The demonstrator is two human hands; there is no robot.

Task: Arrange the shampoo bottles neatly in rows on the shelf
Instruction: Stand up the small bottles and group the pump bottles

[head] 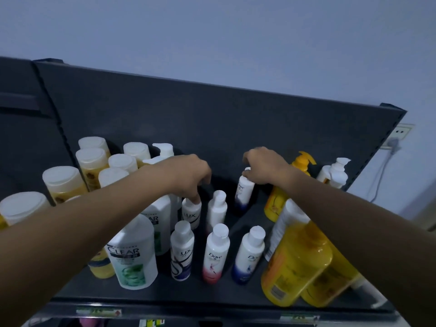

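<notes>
Gripping a far Dove bottle (244, 193) by its cap: right hand (265, 167). Left hand (186, 175) holds a Lux bottle (191, 214) by the cap with curled fingers. CLEAR bottle (132, 256) stands near left.

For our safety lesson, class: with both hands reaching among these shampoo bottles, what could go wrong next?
The right hand pinches the tilted Dove bottle by its cap; it might slip. The right forearm passes above the yellow pump bottle near the shelf's front edge and could knock it off.
</notes>
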